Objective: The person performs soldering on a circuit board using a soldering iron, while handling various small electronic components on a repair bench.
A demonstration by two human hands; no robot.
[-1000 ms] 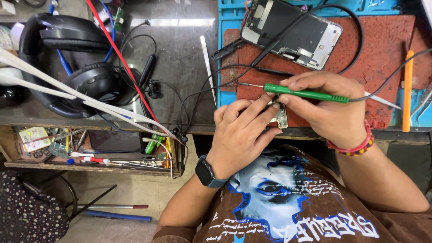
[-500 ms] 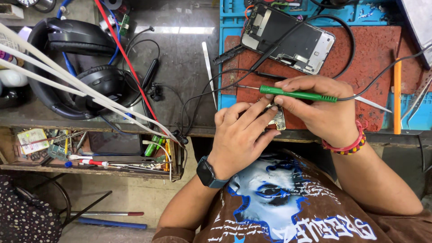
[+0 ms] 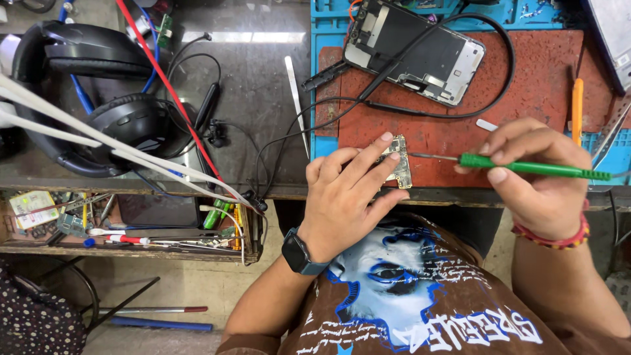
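A small circuit board (image 3: 397, 162) lies at the near edge of the red work mat (image 3: 526, 79). My left hand (image 3: 348, 197), with a dark watch on the wrist, presses on it with spread fingers. My right hand (image 3: 536, 181) grips a green-handled soldering iron (image 3: 532, 167). Its metal tip points left and sits just right of the board, close to its edge. An opened phone (image 3: 414, 49) with a black cable across it lies at the far side of the mat.
Black headphones (image 3: 98, 98), red, black and white cables and metal tweezers (image 3: 297, 98) lie on the dark bench at left. An orange tool (image 3: 577, 108) rests at the mat's right edge. A shelf with small tools (image 3: 131, 227) sits below the bench.
My right hand has drawn the soldering iron rightward, so its tip has come off the board. My left hand has flattened onto the board, now lying on the mat edge.
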